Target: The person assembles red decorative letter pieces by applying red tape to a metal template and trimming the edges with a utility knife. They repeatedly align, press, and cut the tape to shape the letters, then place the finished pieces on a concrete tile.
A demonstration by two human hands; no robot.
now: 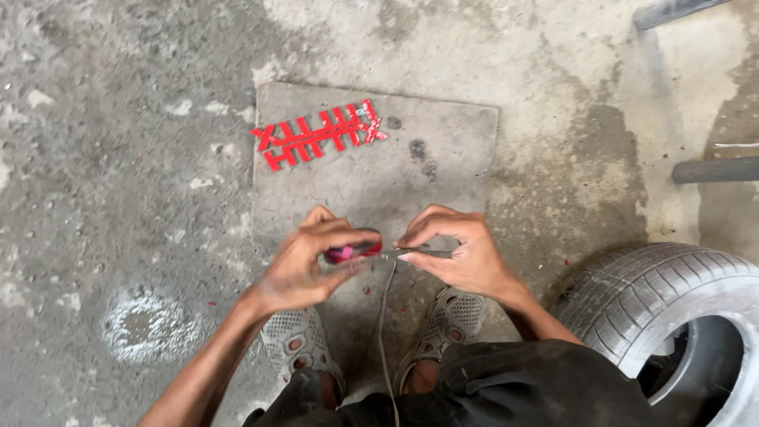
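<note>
Left hand [304, 265] at frame centre, fingers curled tight around a small red piece [348, 253], pinched so one end sticks out toward the other hand. Right hand [458, 255] just beside it, closed on a thin dark tool [423, 254] with its tip touching the red piece, apparently braced for fine work. Thin cord [384, 332] hanging down between two perforated shoes [296, 341]. Above the hands, grey flat board [443, 150] on rough concrete floor [118, 158], red cut strips [318, 134] laid side by side upper left of it, seemingly set out of the way. Tyre [672, 308] at lower right.
</note>
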